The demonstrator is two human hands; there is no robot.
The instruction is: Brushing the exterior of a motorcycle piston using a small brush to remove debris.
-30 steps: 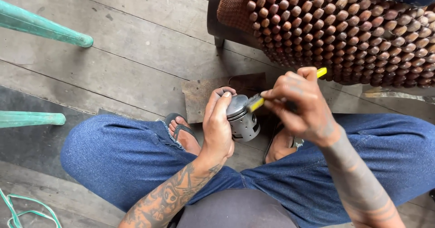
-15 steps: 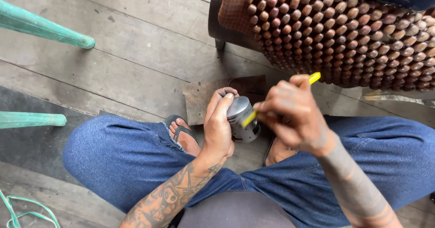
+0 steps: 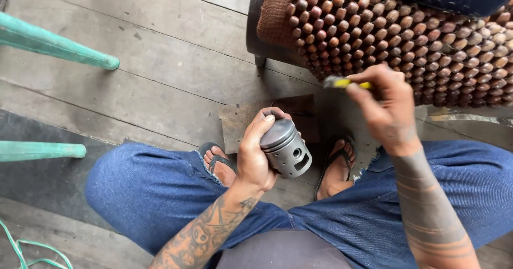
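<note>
your left hand (image 3: pixel 255 157) wraps the grey metal piston (image 3: pixel 285 147): rigid, probably heavy and slick; grip its skirt. right hand (image 3: pixel 386 106) pinches a yellow tool (image 3: pixel 348 82).

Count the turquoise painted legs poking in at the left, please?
2: one slanted turquoise painted leg at upper left, another level turquoise painted leg lower down beside the knee. More may lie outside the picture.

- Left hand (image 3: pixel 254 159) grips the piston (image 3: pixel 286 147) between the knees.
- Right hand (image 3: pixel 387 106), with the tool (image 3: pixel 344 82), hovers up right of it.
- Beaded seat (image 3: pixel 395 34) beyond.
</note>
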